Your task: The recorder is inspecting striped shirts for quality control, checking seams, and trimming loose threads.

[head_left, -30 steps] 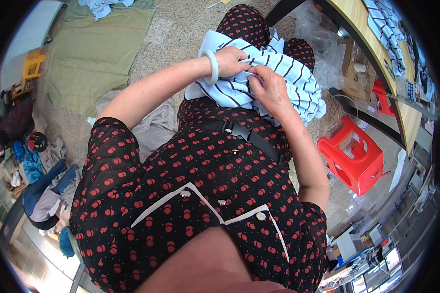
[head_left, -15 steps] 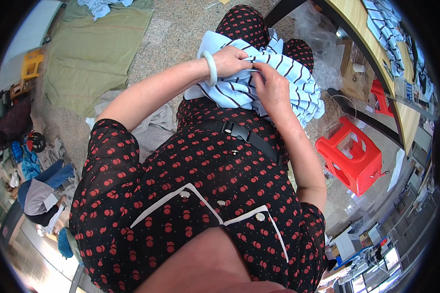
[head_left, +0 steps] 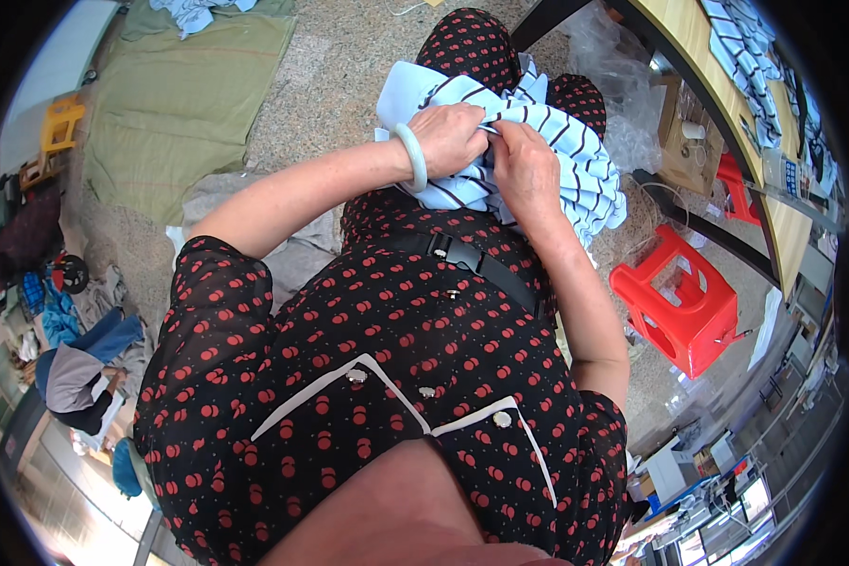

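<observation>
A light blue garment with dark stripes (head_left: 575, 156) lies bunched across my lap, a plain blue part of it spread at its left. My left hand (head_left: 451, 140), with a pale bangle (head_left: 411, 156) on the wrist, is closed on a fold of the cloth. Right beside it, my right hand (head_left: 526, 168) pinches the same fold between thumb and fingers. The two hands nearly meet. Whether anything small sits between the fingertips is hidden.
A red plastic stool (head_left: 679, 302) stands on the floor at right, below a wooden table (head_left: 674, 28) bearing more striped cloth (head_left: 740, 57). Clear plastic bags (head_left: 613, 85) and a cardboard box (head_left: 684, 141) lie beneath. A green cloth (head_left: 184, 104) covers the floor at left; another person (head_left: 75, 382) sits far left.
My left hand has rolled over and come slightly nearer to me, its fingers now curled tighter on the cloth. The right hand has shifted little, its fingers drawn closer together.
</observation>
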Tool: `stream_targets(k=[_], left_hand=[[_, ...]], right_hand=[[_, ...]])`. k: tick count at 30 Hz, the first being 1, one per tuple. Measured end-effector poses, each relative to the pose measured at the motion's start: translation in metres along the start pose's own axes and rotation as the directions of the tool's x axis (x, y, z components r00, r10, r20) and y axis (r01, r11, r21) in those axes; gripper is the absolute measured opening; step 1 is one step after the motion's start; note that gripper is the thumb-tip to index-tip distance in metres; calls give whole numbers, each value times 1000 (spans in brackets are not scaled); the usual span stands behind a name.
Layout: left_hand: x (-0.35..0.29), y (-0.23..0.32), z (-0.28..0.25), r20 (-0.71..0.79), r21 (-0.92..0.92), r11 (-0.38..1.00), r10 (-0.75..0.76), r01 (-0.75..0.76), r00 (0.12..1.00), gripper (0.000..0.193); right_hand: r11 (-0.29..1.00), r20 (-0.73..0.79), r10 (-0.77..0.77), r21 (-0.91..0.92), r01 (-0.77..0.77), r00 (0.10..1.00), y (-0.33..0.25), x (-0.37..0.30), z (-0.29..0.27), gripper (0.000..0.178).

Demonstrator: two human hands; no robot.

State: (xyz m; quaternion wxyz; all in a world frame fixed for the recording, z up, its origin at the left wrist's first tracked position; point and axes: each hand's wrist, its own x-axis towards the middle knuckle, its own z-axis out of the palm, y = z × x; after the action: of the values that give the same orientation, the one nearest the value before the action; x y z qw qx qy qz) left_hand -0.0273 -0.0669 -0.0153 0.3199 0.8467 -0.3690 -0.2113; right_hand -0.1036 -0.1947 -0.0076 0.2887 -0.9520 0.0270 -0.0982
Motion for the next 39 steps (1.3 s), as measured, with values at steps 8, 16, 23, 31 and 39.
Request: stream_targets(k=[8,16,23,31,39], left_hand=[[-2,-2,1,-36,-27,998,-65,64,997,18],[-4,-5,2,-35,-30,998,-60,59,998,15],[-6,-9,3,-113,-47,999,-2,-4,994,12],[-8,-14,-8,-37,-112,989,93,-96,995,14],[-16,-11,-71,432,-462,887,212,13,877,18]], right_hand=[[991,-17,16,134,-14,1000,0,0,6,10],[983,-5,49,177,-47,999,1,-2,11,12],[979,-11,43,200,-40,999,2,-3,13,13],[938,74,112,323,-130,991,4,-1,8,15],[606,507,60,666,-435,860,-17,8,-31,15]])
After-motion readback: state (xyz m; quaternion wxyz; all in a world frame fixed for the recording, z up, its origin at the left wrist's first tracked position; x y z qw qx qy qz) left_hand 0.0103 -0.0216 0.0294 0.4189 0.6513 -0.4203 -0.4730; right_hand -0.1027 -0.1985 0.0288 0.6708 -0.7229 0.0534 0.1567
